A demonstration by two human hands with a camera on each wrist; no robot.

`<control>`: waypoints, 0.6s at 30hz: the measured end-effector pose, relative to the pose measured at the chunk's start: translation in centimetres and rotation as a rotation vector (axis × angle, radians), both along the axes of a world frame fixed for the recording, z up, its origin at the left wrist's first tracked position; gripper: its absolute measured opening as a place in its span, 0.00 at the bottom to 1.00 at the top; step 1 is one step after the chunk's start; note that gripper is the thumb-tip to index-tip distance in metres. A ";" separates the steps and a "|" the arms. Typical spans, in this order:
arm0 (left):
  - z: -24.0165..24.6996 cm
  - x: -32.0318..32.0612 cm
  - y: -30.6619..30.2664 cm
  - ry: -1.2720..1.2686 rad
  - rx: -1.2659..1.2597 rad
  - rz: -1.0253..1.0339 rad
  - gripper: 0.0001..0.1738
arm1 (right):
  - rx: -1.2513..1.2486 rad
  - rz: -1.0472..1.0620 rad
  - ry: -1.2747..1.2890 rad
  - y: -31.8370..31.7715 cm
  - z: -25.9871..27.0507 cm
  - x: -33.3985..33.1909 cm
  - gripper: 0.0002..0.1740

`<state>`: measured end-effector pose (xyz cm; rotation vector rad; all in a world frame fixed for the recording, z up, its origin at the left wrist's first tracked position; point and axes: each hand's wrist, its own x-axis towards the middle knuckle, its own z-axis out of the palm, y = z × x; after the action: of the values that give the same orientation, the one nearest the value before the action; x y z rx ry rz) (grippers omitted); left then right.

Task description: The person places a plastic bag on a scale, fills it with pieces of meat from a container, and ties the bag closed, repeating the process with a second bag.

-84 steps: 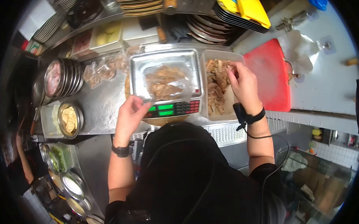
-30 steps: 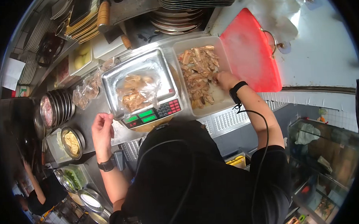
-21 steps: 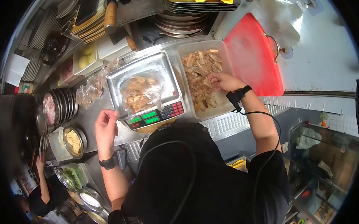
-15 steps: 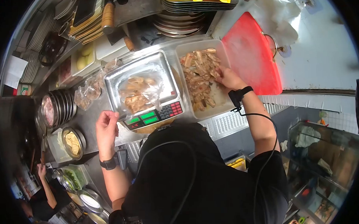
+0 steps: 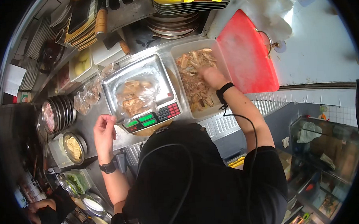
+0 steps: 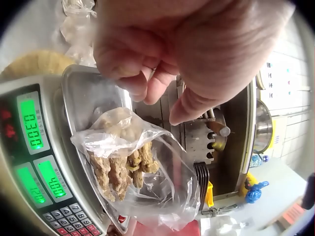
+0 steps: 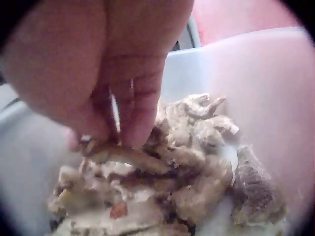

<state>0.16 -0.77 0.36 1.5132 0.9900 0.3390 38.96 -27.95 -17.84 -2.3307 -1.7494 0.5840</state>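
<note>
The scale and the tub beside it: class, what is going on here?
A person's right hand is down in a pale tub of what look like cooked meat pieces, its fingers pinching one piece. Similar pieces sit in a clear bag on the metal tray of a scale, with its green displays lit. The left hand hovers near the scale's corner, fingers loosely curled, apparently holding nothing.

On the counter (image 5: pixel 89 125) stands the scale (image 5: pixel 169 112), the bag of meat (image 5: pixel 135 99) lying in its pan (image 5: pixel 156 69). Just right of the scale: the tub (image 5: pixel 185 48), with meat pieces (image 5: pixel 198 87) in it; right of this, the board (image 5: pixel 248 58). Left of the scale: small bags (image 5: pixel 86 99), then stacked dishes (image 5: pixel 63 112).
</note>
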 end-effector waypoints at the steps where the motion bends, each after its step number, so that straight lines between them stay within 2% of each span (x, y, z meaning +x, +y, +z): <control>1: -0.2 -0.2 0.0 0.000 -0.005 0.003 0.11 | 0.022 -0.241 -0.080 -0.5 0.8 0.7 0.18; 2: -0.4 -0.5 0.2 0.000 -0.007 0.008 0.10 | 0.046 -0.484 -0.162 -0.8 1.4 1.1 0.14; 3: -0.7 -0.7 0.3 0.000 -0.007 0.011 0.10 | 0.044 -0.486 -0.164 -1.0 2.0 1.3 0.14; 5: -1.1 -0.9 0.3 0.008 -0.012 0.006 0.10 | -0.470 -0.279 -0.151 -1.6 2.7 1.4 0.11; 6: -1.3 -0.9 0.2 0.015 -0.015 0.009 0.10 | -0.473 -0.284 -0.154 -2.2 1.8 1.3 0.11; 8: -1.5 -0.7 0.2 0.012 -0.012 0.006 0.09 | -0.499 -0.060 0.001 -3.2 -1.1 1.1 0.12; 9: -1.6 -0.8 0.2 0.013 -0.006 0.009 0.09 | -0.498 -0.052 -0.006 -3.4 -1.1 0.9 0.12; 11: -1.4 -0.7 0.1 -0.002 -0.015 0.011 0.09 | -0.293 -0.037 0.144 -3.7 -1.4 -0.3 0.12; 12: -1.3 -0.7 0.2 -0.017 -0.023 0.000 0.10 | -0.363 0.026 0.078 -3.1 -2.0 -0.7 0.11; 18: -1.5 -0.9 0.4 -0.007 -0.012 -0.026 0.12 | -0.356 -0.026 -0.088 -2.5 -0.9 -2.5 0.13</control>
<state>-0.71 -0.35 -1.13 1.5121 0.9645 0.3189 36.42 -30.44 -18.74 -2.6442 -1.7718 0.8641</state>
